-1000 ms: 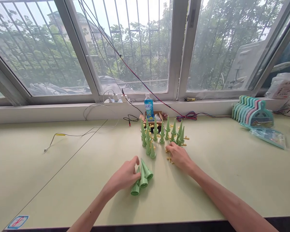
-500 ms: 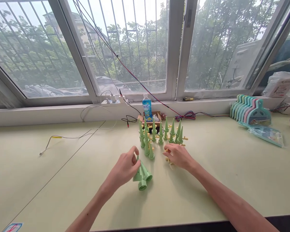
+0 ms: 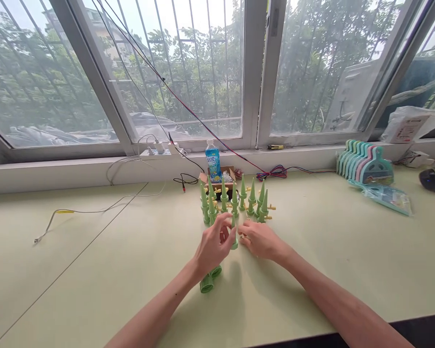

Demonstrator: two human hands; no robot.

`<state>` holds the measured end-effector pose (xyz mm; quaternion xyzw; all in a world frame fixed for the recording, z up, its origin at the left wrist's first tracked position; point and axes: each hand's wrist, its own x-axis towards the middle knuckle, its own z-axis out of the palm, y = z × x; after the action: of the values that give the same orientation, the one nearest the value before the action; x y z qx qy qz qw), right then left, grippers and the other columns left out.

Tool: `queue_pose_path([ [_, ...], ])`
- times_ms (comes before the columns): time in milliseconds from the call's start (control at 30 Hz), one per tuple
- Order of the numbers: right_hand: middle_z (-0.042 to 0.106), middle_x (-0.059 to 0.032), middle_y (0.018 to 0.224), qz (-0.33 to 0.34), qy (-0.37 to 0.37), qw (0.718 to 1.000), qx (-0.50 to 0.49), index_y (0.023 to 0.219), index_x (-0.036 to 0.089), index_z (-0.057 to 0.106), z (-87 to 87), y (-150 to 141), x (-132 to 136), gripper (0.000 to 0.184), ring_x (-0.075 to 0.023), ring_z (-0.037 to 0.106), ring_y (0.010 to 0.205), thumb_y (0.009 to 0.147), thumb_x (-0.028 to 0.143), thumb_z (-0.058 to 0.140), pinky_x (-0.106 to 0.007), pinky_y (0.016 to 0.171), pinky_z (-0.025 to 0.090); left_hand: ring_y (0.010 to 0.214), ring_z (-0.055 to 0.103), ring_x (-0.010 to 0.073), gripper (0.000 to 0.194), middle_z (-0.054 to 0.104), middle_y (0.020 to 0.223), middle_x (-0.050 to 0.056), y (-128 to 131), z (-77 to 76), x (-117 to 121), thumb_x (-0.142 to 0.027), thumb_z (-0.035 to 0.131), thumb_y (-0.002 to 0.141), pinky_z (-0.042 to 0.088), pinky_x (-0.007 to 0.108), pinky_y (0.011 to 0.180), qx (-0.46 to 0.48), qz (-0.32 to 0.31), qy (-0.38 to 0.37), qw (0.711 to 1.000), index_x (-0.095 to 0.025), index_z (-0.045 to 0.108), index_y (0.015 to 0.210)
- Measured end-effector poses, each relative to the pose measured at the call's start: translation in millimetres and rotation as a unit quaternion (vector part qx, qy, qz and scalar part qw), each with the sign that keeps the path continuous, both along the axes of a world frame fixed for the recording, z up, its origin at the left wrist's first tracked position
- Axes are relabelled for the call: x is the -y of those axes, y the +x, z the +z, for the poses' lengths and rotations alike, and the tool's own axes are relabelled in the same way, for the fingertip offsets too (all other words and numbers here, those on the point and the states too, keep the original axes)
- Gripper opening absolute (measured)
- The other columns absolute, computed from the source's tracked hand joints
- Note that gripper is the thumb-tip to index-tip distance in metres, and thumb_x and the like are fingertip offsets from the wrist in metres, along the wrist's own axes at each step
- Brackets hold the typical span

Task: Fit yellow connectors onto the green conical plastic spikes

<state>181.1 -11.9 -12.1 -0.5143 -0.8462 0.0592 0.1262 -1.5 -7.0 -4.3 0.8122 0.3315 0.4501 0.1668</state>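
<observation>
A green plant watering spike (image 3: pixel 235 244) stands point up in my left hand (image 3: pixel 217 241), pinched between thumb and fingers. Close beside it on the right, my right hand (image 3: pixel 261 239) has its fingertips pressed together; what they hold is hidden, though a fleck of yellow shows there. Behind the hands stands a group of upright green spikes (image 3: pixel 252 202), several fitted with small yellow valves (image 3: pixel 271 207). Below my left wrist lie more green spikes (image 3: pixel 207 285) on their sides, open ends toward me, partly covered by the arm.
Behind the spikes are a small cardboard box (image 3: pixel 227 175) and a blue-labelled bottle (image 3: pixel 213 163). Coiled cable (image 3: pixel 276 172) lies by the sill, and a white cable (image 3: pixel 105 210) runs across the left. Teal fan-shaped items (image 3: pixel 369 164) and a bagged one (image 3: pixel 387 197) are at right.
My left hand has lifted one green spike from the lying ones and carried it right and forward, close to my right hand. My right fingers have closed together. The view has shifted slightly right.
</observation>
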Motion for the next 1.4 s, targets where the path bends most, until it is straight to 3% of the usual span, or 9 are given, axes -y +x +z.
queue_pose_path([
  [100,0.055,-0.0029,0.082,-0.005,0.002,1.0,0.011,0.084,0.018,0.057,-0.4,-2.5,-0.2,0.01,-0.012,0.05,0.063,0.09,0.018,0.05,-0.024,0.052,0.022,0.052,0.047,0.0055,0.032,0.058,0.082,-0.002,-3.7,-7.8,0.3,-0.023,0.05,0.092,0.046,0.018,0.05,-0.015,-0.001,-0.004,1.0,-0.023,0.045,0.123],
  [233,0.053,-0.0022,0.08,-0.012,0.006,1.0,-0.004,0.081,0.017,0.056,-0.7,-2.9,-0.4,0.014,-0.0112,0.049,0.063,0.092,0.015,0.047,-0.023,0.053,0.024,0.058,0.053,0.0078,0.019,0.062,0.081,0.0,-4.1,-13.0,1.0,-0.025,0.051,0.091,0.045,0.018,0.052,-0.016,0.018,-0.015,1.0,-0.02,0.054,0.109],
  [467,0.053,-0.0017,0.078,-0.013,0.039,0.986,-0.162,0.082,0.018,0.064,-7.3,0.0,-6.0,0.024,-0.0121,0.051,0.067,0.095,0.018,0.044,-0.022,0.06,0.036,0.045,0.034,0.0064,0.015,0.059,0.072,-0.002,-2.4,-8.7,4.3,-0.029,0.047,0.091,0.036,0.021,0.051,-0.086,0.027,-0.081,0.993,-0.019,0.056,0.098],
  [667,0.057,-0.0026,0.076,-0.004,0.079,0.949,-0.305,0.082,0.018,0.066,-11.6,-0.4,-9.5,0.02,-0.0138,0.053,0.066,0.093,0.021,0.05,-0.024,0.063,0.042,0.049,0.033,0.0089,0.011,0.049,0.063,-0.004,-2.2,-3.7,5.2,-0.027,0.049,0.088,0.031,0.021,0.053,-0.122,0.023,-0.09,0.988,-0.019,0.057,0.088],
  [833,0.06,-0.0034,0.078,0.014,0.079,0.933,-0.35,0.084,0.019,0.065,-9.1,-0.9,-8.0,0.019,-0.0148,0.056,0.069,0.093,0.02,0.048,-0.025,0.063,0.044,0.051,0.036,0.0098,0.015,0.045,0.058,-0.004,-1.6,-4.9,4.8,-0.025,0.052,0.086,0.03,0.022,0.053,-0.154,0.015,-0.078,0.985,-0.018,0.055,0.074],
  [1233,0.063,-0.0059,0.089,0.051,0.098,0.917,-0.383,0.093,0.021,0.067,-4.1,-2.1,-4.9,0.02,-0.0158,0.061,0.075,0.095,0.021,0.047,-0.027,0.068,0.05,0.045,0.028,0.007,0.022,0.06,0.071,-0.001,-1.2,-6.5,4.2,-0.034,0.048,0.091,0.027,0.022,0.048,-0.051,0.045,-0.115,0.991,-0.018,0.05,0.076],
  [1400,0.064,-0.0072,0.094,0.06,0.116,0.908,-0.397,0.095,0.021,0.068,-3.7,-2.6,-4.4,0.021,-0.0167,0.062,0.079,0.096,0.025,0.047,-0.03,0.071,0.052,0.044,0.027,0.0073,0.029,0.055,0.06,-0.003,-0.7,-6.1,5.8,-0.04,0.052,0.09,0.03,0.023,0.049,-0.028,0.093,-0.079,0.992,-0.018,0.047,0.07],
])
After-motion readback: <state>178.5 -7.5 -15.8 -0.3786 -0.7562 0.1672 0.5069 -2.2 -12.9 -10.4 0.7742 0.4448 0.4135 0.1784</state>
